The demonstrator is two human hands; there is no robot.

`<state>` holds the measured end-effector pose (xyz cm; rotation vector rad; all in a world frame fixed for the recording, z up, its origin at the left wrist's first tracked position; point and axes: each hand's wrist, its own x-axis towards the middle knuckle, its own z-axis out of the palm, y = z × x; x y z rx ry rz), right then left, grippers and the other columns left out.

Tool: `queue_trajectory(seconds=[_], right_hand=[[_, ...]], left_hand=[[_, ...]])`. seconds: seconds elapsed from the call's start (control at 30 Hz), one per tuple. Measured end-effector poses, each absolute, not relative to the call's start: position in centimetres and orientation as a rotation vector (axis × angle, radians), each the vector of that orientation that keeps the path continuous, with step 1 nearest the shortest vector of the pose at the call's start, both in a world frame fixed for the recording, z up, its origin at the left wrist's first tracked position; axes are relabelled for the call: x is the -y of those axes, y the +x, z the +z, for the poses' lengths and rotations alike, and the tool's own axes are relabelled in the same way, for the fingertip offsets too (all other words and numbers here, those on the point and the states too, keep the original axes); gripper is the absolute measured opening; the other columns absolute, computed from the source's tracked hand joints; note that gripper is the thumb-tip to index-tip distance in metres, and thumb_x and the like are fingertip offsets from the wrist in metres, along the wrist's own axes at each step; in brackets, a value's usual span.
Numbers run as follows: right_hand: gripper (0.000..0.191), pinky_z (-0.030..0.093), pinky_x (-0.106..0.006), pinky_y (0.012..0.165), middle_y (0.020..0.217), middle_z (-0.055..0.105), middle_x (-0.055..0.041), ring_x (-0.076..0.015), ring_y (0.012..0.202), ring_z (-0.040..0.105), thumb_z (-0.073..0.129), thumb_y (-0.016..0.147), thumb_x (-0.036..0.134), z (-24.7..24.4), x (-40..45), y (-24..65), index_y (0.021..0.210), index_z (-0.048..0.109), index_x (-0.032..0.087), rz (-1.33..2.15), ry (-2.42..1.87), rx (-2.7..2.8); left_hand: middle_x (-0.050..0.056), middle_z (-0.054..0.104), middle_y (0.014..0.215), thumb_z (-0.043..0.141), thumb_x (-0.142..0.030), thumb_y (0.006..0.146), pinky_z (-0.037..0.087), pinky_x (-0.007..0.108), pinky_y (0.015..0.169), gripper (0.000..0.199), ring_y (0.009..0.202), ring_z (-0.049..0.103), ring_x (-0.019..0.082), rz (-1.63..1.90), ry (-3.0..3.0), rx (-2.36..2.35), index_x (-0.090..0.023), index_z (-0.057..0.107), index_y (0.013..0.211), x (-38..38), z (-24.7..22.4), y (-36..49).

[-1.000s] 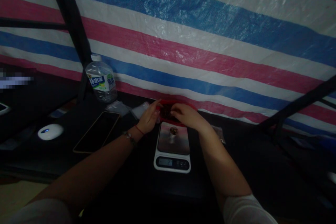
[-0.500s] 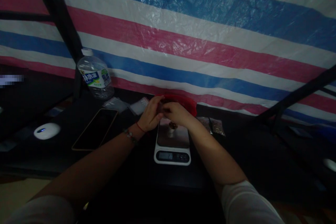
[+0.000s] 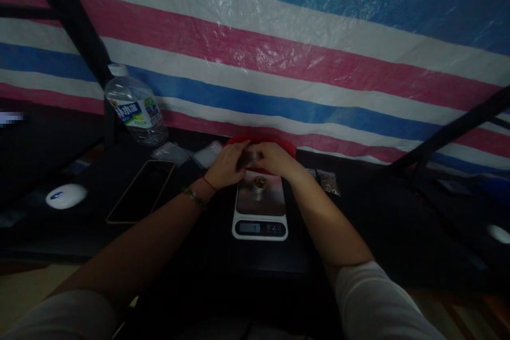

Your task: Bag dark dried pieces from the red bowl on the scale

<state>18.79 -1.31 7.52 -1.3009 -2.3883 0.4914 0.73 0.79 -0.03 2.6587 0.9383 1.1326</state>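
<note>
Over the last second both hands have come together in front of the shallow red plastic tray (image 3: 261,141). The right hand (image 3: 274,159) has drawn back out of the tray, where it was reaching, and now meets the left hand (image 3: 227,164) just above the far edge of the white digital kitchen scale (image 3: 260,207). Between the fingertips sits a small dark item (image 3: 249,158), pinched from both sides; whether it is a packet or loose material is too dim to tell. A small round cup (image 3: 260,183) with brownish contents stands on the scale's steel plate, directly at 6 o'clock of the hands. My reading is that a pinch has been lifted from the tray and is being worked over the cup. At 9 o'clock on the dark bench (image 3: 199,255) lie a black smartphone (image 3: 141,191) and a clear water bottle (image 3: 135,111).
</note>
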Motion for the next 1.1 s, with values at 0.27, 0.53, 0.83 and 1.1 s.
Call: queue_trajectory(seconds=[0.27, 0.53, 0.83, 1.1], right_hand=[[0.011, 0.04, -0.025, 0.067, 0.082, 0.07, -0.0043, -0.015, 0.072, 0.06, 0.07, 0.077, 0.023, 6.8, 1.5, 17.5, 0.084, 0.073, 0.015, 0.419, -1.284, 2.416], [0.019, 0.043, -0.026, 0.073, 0.087, 0.07, -0.0041, -0.0156, 0.079, 0.062, 0.058, 0.087, 0.026, 9.6, 2.3, 20.5, 0.093, 0.074, 0.017, 0.527, -1.222, 2.398], [0.064, 0.047, -0.029, 0.08, 0.109, 0.068, -0.0081, -0.0214, 0.093, 0.063, 0.081, 0.061, 0.021, 8.1, 3.6, 20.7, 0.122, 0.063, 0.015, 0.901, -1.243, 2.837], [0.042, 0.05, -0.028, 0.078, 0.102, 0.07, -0.0047, -0.0185, 0.088, 0.065, 0.072, 0.071, 0.025, 7.6, 2.1, 21.6, 0.112, 0.068, 0.018, 0.979, -1.098, 2.594]], left_hand=[[0.014, 0.055, 0.128, 0.065, -0.031, 0.068, 0.039, 0.045, 0.105, 0.07, 0.119, 0.051, 0.031, 1.103, 2.592, -1.016, -0.014, 0.043, 0.133, 0.1, 0.5, 1.1], [0.01, 0.06, 0.112, 0.064, -0.036, 0.074, 0.046, 0.04, 0.094, 0.047, 0.105, 0.058, 0.025, 1.243, 2.268, -1.137, -0.015, 0.052, 0.115, -0.3, -0.3, 0.9], [0.004, 0.064, 0.097, 0.064, -0.04, 0.075, 0.048, 0.035, 0.083, 0.041, 0.09, 0.061, 0.02, 1.262, 1.781, -1.119, -0.017, 0.054, 0.108, -2.6, -2.6, 0.5], [0.004, 0.065, 0.095, 0.066, -0.037, 0.071, 0.049, 0.033, 0.08, 0.034, 0.088, 0.061, 0.019, 1.205, 1.724, -1.02, -0.017, 0.057, 0.098, -2.2, -2.0, 0.4]])
